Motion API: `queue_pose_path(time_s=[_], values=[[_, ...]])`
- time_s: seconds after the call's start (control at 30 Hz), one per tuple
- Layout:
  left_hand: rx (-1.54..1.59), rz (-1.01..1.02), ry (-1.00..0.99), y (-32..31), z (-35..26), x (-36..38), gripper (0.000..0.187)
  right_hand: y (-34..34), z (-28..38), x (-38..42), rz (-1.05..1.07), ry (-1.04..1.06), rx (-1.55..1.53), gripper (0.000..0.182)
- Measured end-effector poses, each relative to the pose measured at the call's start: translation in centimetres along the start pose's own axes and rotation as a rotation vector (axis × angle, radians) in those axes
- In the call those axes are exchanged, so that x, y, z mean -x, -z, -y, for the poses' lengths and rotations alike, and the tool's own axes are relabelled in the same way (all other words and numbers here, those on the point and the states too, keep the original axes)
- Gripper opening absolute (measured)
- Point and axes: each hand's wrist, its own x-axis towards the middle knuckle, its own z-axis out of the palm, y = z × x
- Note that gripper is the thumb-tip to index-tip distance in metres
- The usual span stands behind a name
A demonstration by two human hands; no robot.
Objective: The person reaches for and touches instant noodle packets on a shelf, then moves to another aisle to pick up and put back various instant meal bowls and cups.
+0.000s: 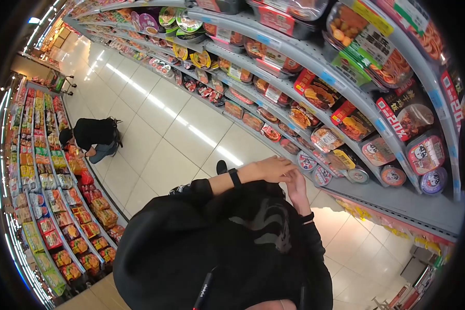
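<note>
In front of my body my two hands meet, and I see nothing held in them. My left hand point(275, 169), with a dark watch point(235, 178) on its wrist, reaches across from the left with its fingers stretched out. They touch my right hand point(296, 187), which points up with its fingers extended, partly covered by the left. A black band point(307, 218) circles the right wrist. Beyond both hands, apart from them, round lidded food tubs point(322, 176) sit on the lowest shelf.
Packaged meals fill a tiered shelf point(325, 77) on my right. Another shelf point(57, 206) of bagged food lines the left, where a person in black point(94, 133) bends toward it. A pale tiled floor point(160, 129) runs between them. A wheeled cart point(62, 83) stands farther off.
</note>
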Motion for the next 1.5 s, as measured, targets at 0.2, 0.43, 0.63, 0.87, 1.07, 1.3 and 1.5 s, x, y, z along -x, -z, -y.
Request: queue_pose_path(time_s=[0.2, 0.43, 0.63, 0.87, 1.07, 1.3, 1.5], values=[[-0.088, -0.096, 0.317, 1.3, 9.2, 13.2, 0.057, -8.8, -2.1, -1.6, -0.100, 0.115, 0.280, 0.040], [0.127, -0.182, 0.396, 4.8, 12.0, 22.7, 0.052, -14.7, -5.3, -5.8, -0.120, 0.231, 0.271, 0.042], [0.320, -0.702, 0.309, 10.1, 15.5, 19.8, 0.048, -17.4, -2.6, -6.6, -0.286, 0.405, 0.328, 0.042], [0.841, -0.929, 0.160, 20.3, 17.4, 10.1, 0.048, -18.1, 5.1, -10.7, -0.335, 0.689, 0.385, 0.046], [0.737, -0.968, 0.254, 23.4, 21.1, 4.4, 0.055, -18.7, 10.6, -16.8, -0.263, 0.725, 0.426, 0.054], [0.633, -0.953, 0.216, 26.4, 20.2, 1.5, 0.058, -19.9, 12.2, -22.4, -0.423, 0.786, 0.574, 0.054], [0.652, -1.004, 0.164, 25.5, 22.8, -1.0, 0.062, -20.3, 12.2, -24.3, -0.473, 0.859, 0.508, 0.022]])
